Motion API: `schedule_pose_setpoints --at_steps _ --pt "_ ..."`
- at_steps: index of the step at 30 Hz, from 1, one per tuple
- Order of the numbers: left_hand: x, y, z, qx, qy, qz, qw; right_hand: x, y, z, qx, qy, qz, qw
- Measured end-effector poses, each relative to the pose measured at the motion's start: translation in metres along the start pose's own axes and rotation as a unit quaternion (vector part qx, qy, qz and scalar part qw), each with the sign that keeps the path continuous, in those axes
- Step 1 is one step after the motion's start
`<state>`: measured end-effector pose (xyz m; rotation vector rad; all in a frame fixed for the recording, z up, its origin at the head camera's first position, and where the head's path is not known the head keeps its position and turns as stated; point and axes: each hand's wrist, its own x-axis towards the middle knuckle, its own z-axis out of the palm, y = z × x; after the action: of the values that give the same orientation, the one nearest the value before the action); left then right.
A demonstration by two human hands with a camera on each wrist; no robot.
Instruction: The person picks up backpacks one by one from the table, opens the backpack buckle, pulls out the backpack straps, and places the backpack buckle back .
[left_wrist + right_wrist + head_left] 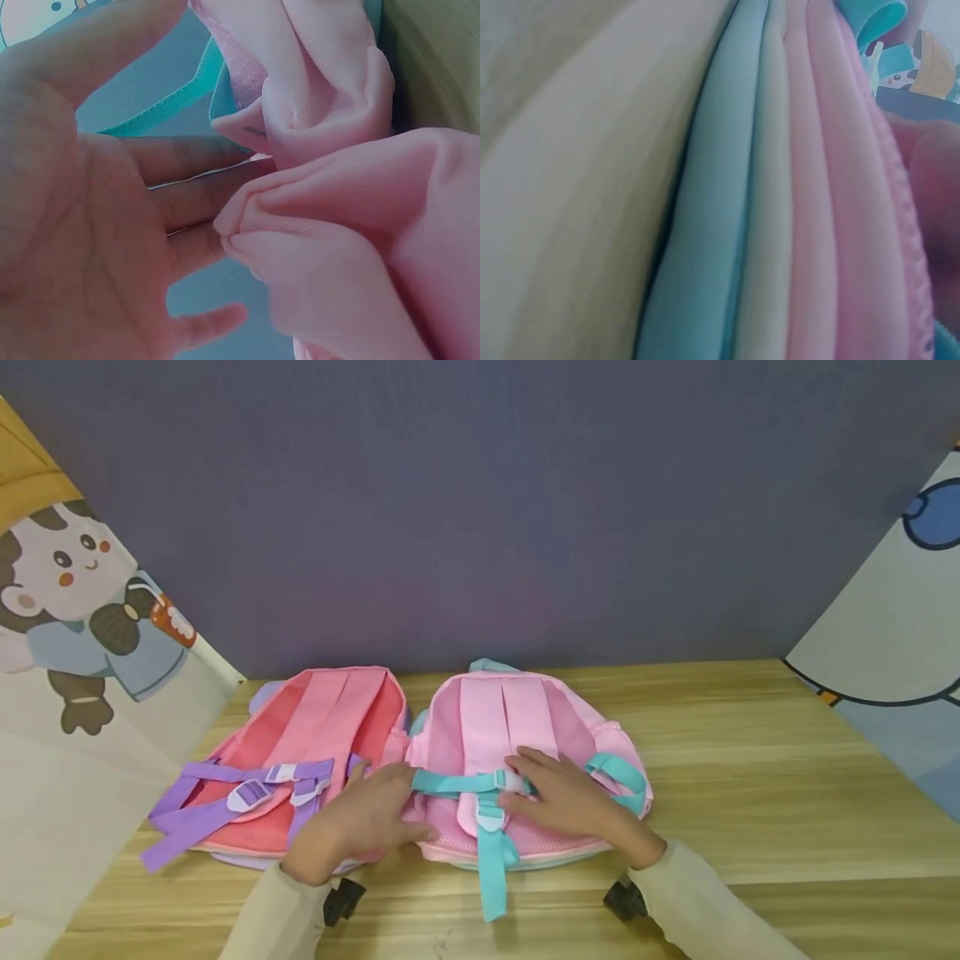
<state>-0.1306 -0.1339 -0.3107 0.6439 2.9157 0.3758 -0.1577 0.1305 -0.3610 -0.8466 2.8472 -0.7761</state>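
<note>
Light pink backpack (487,718): on the counter (750,793), right of the coral backpack (322,710) and touching or just beside it; shoulder-strap side up.
Reason for placement: lying strap side up apparently keeps the webbing and buckles reachable from the near side.
Teal strap (446,782): runs left to right across the light pink backpack; its white buckle (512,781) lies at the right hand.
Left hand (367,814): at the seam between the backpacks, near the left end of the teal strap. Grip: wide, fingers extended against pink fabric, nothing clasped. Presumably steadies the bag or arranges the strap.
Right hand (566,797): over the light pink backpack. Grip: thumb and fingers spread apart about the buckle; firm contact cannot be confirmed. Placement suits checking or positioning the buckle.
Loose teal tail (492,885): extends over the near edge of the bag onto the counter.
Purple straps (195,827): lie across the coral backpack, one tail pointing near-left.
Hidden: right end of the teal strap, under the right hand; the near right part of the coral backpack, behind the left hand; both front faces, underneath.
Hard to make out: right fingers in the right wrist view, blurred and cut off at the edge.
</note>
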Motion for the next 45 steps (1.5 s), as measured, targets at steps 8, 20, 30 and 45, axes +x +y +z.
schedule_pose_setpoints --at_steps 8,20,30,45 --pt "0.003 -0.003 -0.005 0.003 0.008 0.034 0.9994 0.001 0.002 -0.001 0.010 0.023 -0.045 0.9987" --pt "0.018 0.004 -0.006 -0.025 0.038 0.098 0.9942 0.006 -0.002 -0.005 -0.013 0.074 -0.085 0.9936" --pt "0.039 0.021 0.003 -0.039 0.027 0.111 0.9928 0.009 -0.002 -0.003 0.010 0.084 -0.053 0.9950" --pt "0.059 0.037 0.022 0.019 0.081 0.150 0.9851 0.008 0.002 -0.001 0.087 0.099 -0.043 0.9903"
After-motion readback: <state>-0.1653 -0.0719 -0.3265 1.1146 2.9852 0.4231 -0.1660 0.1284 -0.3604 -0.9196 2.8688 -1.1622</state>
